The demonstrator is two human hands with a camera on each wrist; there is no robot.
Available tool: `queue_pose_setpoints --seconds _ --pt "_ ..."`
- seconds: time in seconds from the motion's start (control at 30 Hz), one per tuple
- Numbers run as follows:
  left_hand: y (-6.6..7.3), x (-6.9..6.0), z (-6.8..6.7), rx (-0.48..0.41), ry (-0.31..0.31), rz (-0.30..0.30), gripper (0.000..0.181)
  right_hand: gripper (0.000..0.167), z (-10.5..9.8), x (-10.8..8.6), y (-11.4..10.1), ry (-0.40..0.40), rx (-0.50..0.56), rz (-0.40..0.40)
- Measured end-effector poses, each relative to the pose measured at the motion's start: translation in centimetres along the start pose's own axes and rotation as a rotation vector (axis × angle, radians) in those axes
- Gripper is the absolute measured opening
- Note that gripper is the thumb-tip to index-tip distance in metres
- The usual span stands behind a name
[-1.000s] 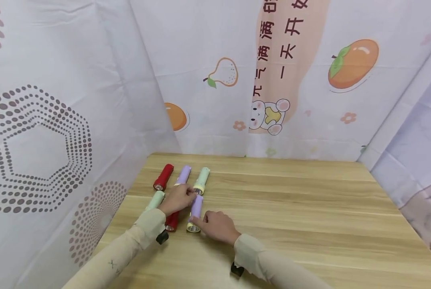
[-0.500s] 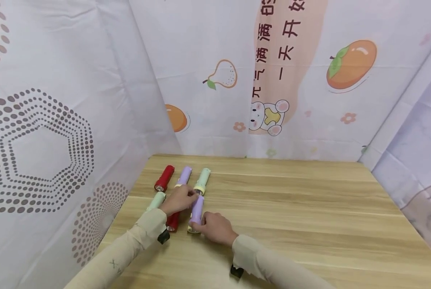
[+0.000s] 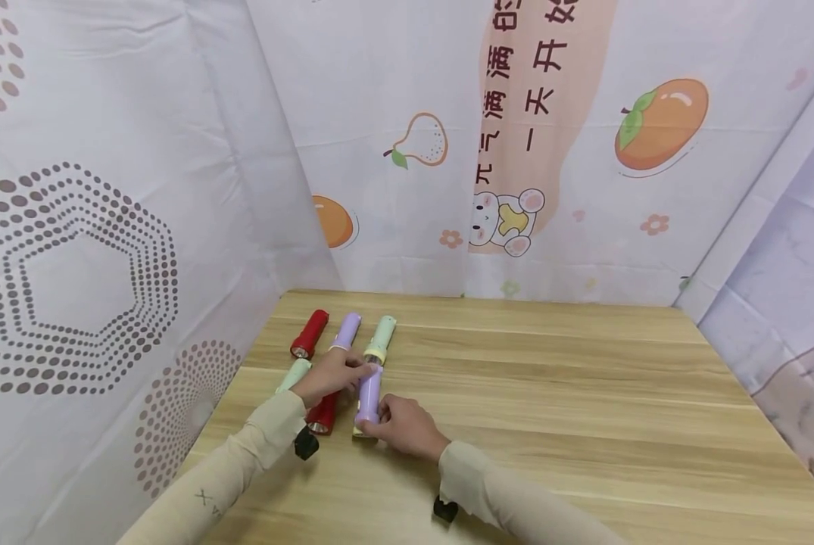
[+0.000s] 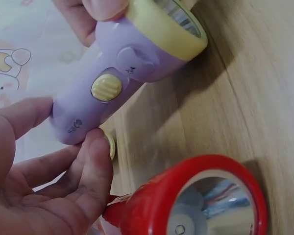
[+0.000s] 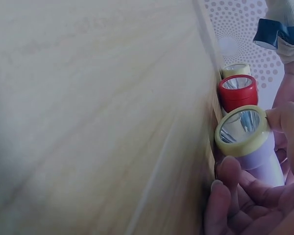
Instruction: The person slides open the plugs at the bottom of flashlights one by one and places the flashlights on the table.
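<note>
A purple flashlight with a yellow head lies between both hands. My left hand pinches its tail end between thumb and fingers. At the yellow-rimmed lens end, my right hand grips it with thumb and fingertips. A red flashlight lies just to its left, partly under the left hand in the head view. Directly behind the held one is a mint flashlight with a yellow rim.
Behind the left hand are a red flashlight and another purple one. A mint flashlight lies partly covered by the left forearm. The wooden table meets printed curtains at its back and left.
The right hand's fingers have closed round the lens end of the purple flashlight, whose head now looks slightly raised. The left hand has shifted slightly at its tail.
</note>
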State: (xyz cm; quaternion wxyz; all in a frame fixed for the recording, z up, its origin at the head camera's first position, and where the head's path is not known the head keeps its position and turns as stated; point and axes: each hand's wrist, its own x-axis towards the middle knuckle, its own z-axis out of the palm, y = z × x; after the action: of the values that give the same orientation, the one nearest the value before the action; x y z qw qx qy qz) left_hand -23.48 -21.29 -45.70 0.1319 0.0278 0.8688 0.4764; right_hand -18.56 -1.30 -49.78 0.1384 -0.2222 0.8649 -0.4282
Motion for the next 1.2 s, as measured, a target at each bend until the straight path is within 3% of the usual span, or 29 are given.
queue_pose_setpoints --seconds 0.17,0.4,0.67,0.93,1.2 --pt "0.1 -0.1 0.0 0.023 -0.013 -0.003 0.026 0.037 -0.2 0.1 0.3 -0.022 0.037 -0.007" --pt "0.3 -0.4 0.8 -0.004 0.03 -0.027 0.031 0.038 -0.4 -0.1 0.6 -0.046 0.038 -0.02" --pt "1.0 -0.7 2.2 0.019 0.091 0.048 0.032 0.041 -1.3 -0.5 0.8 -0.115 0.148 0.062" --pt "1.4 -1.1 2.7 0.003 0.159 0.045 0.034 0.031 -2.3 -0.7 1.3 -0.124 0.164 0.07" --pt "1.5 -1.1 3.4 -0.091 0.098 0.117 0.042 0.029 -3.1 -1.4 1.6 -0.108 0.157 0.034"
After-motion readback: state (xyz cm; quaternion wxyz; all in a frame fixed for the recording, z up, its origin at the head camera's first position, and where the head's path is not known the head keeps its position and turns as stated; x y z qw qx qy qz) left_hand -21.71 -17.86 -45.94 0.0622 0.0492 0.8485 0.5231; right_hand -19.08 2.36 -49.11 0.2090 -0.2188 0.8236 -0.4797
